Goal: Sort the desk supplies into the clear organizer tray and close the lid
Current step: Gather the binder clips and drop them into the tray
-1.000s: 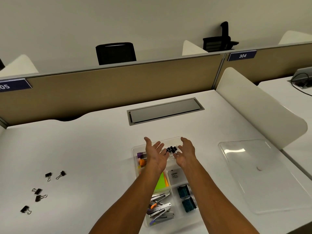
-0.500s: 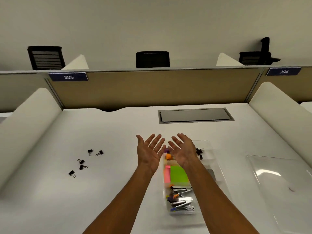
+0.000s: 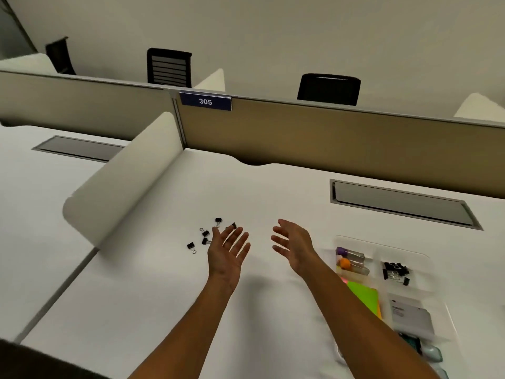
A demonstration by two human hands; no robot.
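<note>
Head view: both hands hover palm-up and empty over the white bench, fingers spread, left hand just beside five loose binder clips, right hand between them and the tray at right. Small, light and stiff, the clips likely slide on the smooth top; pinching each by its black body or wire loop looks safest. One clip is part-hidden behind the left fingertips, the tray's near end is cut off, and no lid shows.

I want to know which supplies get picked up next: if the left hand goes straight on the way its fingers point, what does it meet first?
Probably the loose binder clips on the desk, just past the left hand.
</note>
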